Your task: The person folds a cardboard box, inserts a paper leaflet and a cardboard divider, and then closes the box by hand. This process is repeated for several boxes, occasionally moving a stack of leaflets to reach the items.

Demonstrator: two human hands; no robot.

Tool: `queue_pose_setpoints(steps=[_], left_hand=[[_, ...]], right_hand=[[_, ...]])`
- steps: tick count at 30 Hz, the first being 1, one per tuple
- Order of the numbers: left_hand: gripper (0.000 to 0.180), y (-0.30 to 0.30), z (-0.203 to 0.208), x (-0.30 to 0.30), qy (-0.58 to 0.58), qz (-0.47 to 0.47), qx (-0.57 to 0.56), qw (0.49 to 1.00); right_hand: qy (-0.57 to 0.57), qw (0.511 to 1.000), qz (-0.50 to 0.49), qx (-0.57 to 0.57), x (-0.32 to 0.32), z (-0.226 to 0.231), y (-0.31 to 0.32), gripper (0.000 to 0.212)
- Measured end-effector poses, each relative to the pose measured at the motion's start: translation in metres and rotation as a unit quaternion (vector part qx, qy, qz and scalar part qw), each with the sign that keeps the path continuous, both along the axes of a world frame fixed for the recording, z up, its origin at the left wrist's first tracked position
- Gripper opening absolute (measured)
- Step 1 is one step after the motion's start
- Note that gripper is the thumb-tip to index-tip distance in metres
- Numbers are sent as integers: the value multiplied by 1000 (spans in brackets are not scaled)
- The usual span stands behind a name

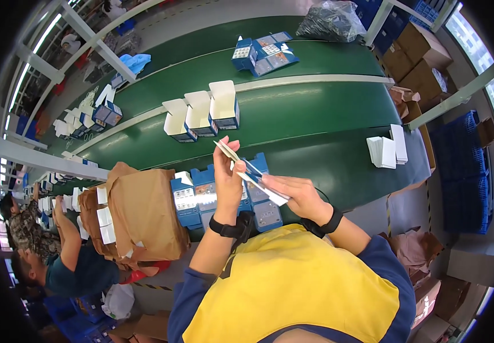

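Note:
A partly flattened carton (251, 176), white inside with a blue edge, is held up edge-on over the green bench. My left hand (228, 177) grips its far left end, with the thumb and fingers on either side. At its near right end, my right hand (297, 194) pinches the white flaps, fingers lying along the board. Below both hands are several flat blue printed cartons (267, 216), partly hidden by my left forearm. Beyond my hands, three blue boxes (201, 117) stand with white lids raised.
A large brown paper-lined box (144, 208) is close on my left. White folded cards (382, 151) lie at the bench's right end. More blue cartons (264, 54) and a clear bag of dark items (331, 22) rest farther back. Two co-workers (67, 268) are at the left.

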State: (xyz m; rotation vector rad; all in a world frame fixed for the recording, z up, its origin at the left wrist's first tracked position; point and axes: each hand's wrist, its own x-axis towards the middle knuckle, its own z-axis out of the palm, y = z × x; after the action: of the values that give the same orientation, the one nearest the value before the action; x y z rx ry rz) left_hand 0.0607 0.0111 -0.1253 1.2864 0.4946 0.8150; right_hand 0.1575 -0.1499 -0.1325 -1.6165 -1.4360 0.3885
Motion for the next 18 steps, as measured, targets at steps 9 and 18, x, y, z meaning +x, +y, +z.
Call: queue_pose_setpoints(steps=[9, 18], left_hand=[[36, -4, -6, -29, -62, -1, -95, 994], [25, -9, 12, -29, 40, -137, -176, 974]], right_hand=[[227, 970, 52, 66, -38, 17, 4, 64], [319, 946, -57, -7, -45, 15, -3, 69]])
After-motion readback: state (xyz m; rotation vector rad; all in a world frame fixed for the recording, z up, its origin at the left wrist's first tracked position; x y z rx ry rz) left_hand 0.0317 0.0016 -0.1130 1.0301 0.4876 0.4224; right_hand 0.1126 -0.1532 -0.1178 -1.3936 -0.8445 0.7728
